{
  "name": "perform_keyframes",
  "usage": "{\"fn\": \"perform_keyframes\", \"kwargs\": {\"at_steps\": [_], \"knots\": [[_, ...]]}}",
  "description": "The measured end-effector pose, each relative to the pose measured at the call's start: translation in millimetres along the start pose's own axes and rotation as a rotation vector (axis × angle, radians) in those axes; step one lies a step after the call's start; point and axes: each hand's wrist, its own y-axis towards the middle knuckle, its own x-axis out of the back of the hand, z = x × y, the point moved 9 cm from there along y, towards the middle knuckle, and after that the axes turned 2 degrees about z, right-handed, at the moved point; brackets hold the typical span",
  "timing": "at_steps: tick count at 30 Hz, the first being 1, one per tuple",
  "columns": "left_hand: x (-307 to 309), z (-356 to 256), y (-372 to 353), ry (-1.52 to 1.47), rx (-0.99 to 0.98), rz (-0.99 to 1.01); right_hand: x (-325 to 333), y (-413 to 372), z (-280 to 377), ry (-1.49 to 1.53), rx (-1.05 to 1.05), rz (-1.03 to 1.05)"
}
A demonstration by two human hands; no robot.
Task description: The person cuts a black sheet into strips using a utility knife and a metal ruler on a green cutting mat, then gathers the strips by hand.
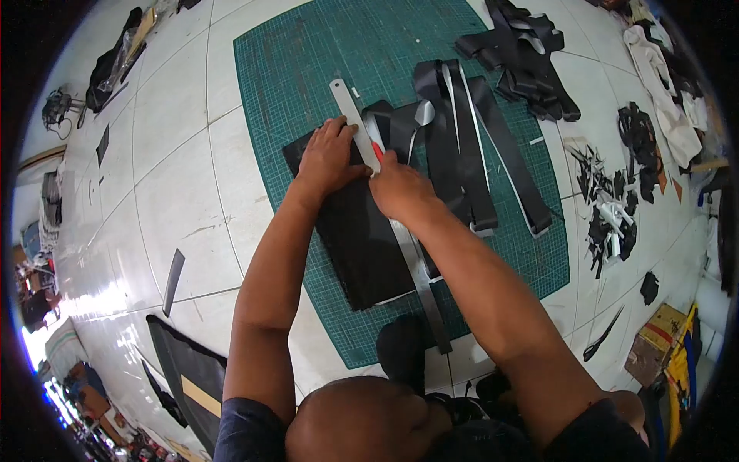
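Observation:
My left hand (329, 158) lies with its fingers spread on a long metal ruler (412, 254) and the black material (362, 239) beneath it. Wrapped round a red tool (377, 151), my right hand (400, 189) is closed beside the ruler's right edge. Most of that tool is hidden in the hand. The black material and ruler rest on a green cutting mat (331, 54). Black strips with pale edges (454, 138) lie in loops to the right of my right hand.
More black strips (531, 61) are heaped at the mat's upper right corner. On the tiled floor at the right are black and white scraps (612, 223), scissors (604, 333) and a cardboard box (654, 343). Black sheet material (188, 369) lies at the lower left.

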Motion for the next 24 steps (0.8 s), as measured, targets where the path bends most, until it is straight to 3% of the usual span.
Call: {"fn": "perform_keyframes", "kwargs": {"at_steps": [14,17,19,22,24], "knots": [[2,-2,2,0.004,0.037,0.027,-33,-129,-66,-0.122,-0.075,0.24],[-4,9,5,-0.095,0.073,0.014,13,-165,-53,0.027,0.029,-0.041],[-2,13,11,-0.232,0.131,0.0,31,-172,-64,0.139,-0.013,-0.109],[15,-8,20,-0.179,0.211,-0.158,35,-176,-102,0.182,-0.006,-0.206],[14,-28,31,-0.073,0.254,-0.037,33,-181,-121,0.222,-0.007,-0.212]]}}
